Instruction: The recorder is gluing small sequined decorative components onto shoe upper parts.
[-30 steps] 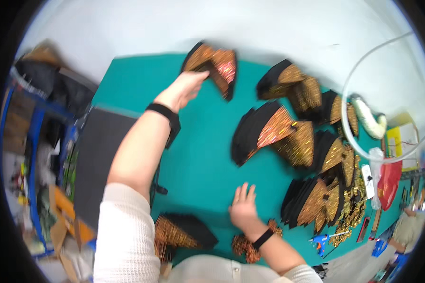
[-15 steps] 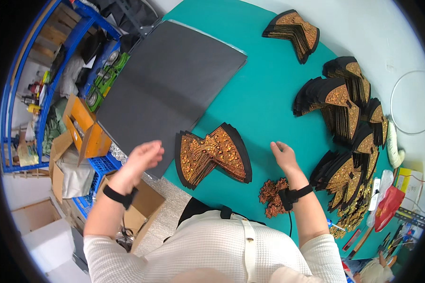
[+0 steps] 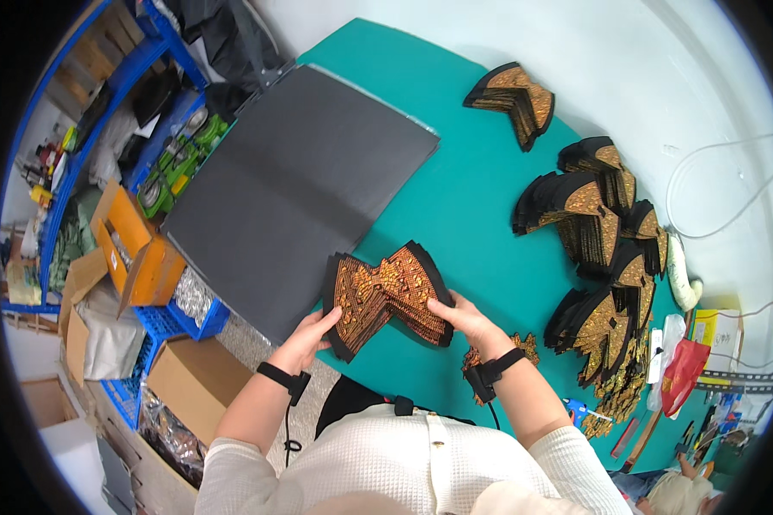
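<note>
A stack of bow-shaped black pieces (image 3: pixel 385 287) with an orange-gold pattern lies at the near edge of the green table (image 3: pixel 481 225). My left hand (image 3: pixel 307 339) grips its left end, thumb on top and fingers partly hidden beneath the edge. At the right end, my right hand (image 3: pixel 468 319) has its thumb over the patterned top, the other fingers at the outer side. Beside my right wrist, partly covered by it, lies a small pile of orange-and-black cut pieces (image 3: pixel 524 348).
A large dark grey sheet (image 3: pixel 292 180) covers the table's left part. Several similar stacks (image 3: pixel 588 330) line the right side, with one stack (image 3: pixel 515 96) at the far end. Cardboard boxes (image 3: pixel 193 386) and a blue crate (image 3: pixel 137 369) stand at the left; another person (image 3: pixel 678 493) is at lower right.
Both hands, apart from the stack before, have come in and taken hold of its two ends. The whole view has shifted slightly.
</note>
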The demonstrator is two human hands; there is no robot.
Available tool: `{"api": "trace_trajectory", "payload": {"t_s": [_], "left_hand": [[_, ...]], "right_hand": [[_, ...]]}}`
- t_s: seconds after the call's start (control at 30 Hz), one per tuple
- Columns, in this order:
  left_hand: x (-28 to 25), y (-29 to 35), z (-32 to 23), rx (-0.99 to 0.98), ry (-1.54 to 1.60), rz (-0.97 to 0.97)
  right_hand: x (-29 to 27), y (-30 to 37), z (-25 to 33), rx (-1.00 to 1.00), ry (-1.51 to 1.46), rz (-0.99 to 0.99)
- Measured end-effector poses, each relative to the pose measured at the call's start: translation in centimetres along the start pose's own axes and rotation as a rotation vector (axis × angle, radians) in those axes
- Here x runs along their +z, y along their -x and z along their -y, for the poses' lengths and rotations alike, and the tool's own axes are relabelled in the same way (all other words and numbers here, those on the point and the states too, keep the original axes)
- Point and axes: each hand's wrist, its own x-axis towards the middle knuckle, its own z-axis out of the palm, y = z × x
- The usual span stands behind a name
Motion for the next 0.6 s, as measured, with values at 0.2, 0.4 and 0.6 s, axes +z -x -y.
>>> {"api": "trace_trajectory", "payload": {"t_s": [0.2,0.4,0.6], "left_hand": [[-0.5,-2.1,0.1,-0.040,-0.020,0.005],[-0.6,-2.4,-1.2,-0.072,-0.087,0.005],[-0.6,-2.3,-1.8,-0.007,-0.070,0.023]], "right_hand": [[-0.6,-1.2,-0.9,0.076,-0.051,0.009],[0.8,0.9,1.1,0.040,-0.092,0.026],[1.5,0.1,-0.8,0.047,-0.273,-0.025]]}}
